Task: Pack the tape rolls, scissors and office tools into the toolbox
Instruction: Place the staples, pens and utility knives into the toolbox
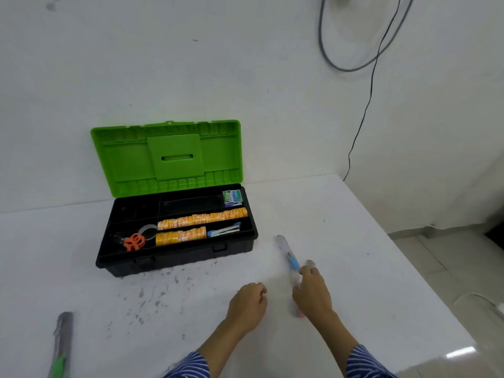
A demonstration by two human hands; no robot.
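A black toolbox (237,248) with its green lid (169,156) raised stands on the white table. Inside lie rows of yellow tape rolls (201,218), a clear tape roll (148,231), orange scissors (134,242), a blue stapler (224,230) and a small staple box (231,198). My right hand (312,293) grips a clear utility knife with a blue slider (286,252) on the table, right of the box. My left hand (248,304) hovers beside it with loosely curled fingers, holding nothing.
A grey and green utility knife (62,342) lies at the table's near left edge. Cables (362,115) hang down the wall at the back right. The table's right edge (387,236) drops to a tiled floor.
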